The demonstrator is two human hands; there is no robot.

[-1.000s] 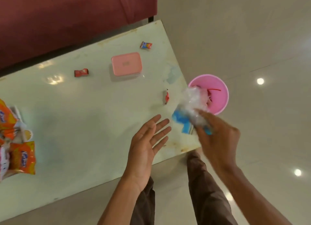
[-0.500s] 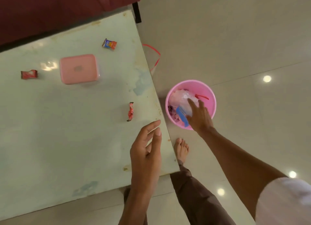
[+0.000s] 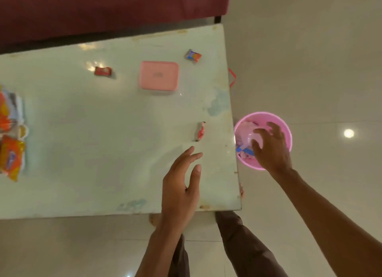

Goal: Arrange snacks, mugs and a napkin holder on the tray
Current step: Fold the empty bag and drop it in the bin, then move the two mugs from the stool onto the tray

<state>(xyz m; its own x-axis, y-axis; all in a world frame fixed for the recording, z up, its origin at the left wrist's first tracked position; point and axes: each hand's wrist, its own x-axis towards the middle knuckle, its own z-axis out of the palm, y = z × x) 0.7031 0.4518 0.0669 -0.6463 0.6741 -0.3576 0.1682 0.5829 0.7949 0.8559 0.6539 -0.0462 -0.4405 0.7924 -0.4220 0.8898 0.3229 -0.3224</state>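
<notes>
- right hand [image 3: 270, 148] is held over pink bucket [image 3: 285, 127], fingers spread, nothing gripped
- left hand [image 3: 179, 185] is held above worktop [image 3: 103, 142], fingers loose, released

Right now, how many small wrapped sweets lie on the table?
3: red sweet left of the pink box, blue-and-orange sweet right of it, twisted red sweet by the table edge at right. More may hide left.

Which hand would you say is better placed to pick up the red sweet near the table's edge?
The left hand: it hovers open just short of the red sweet; the right hand is down in the pink bucket.
</notes>
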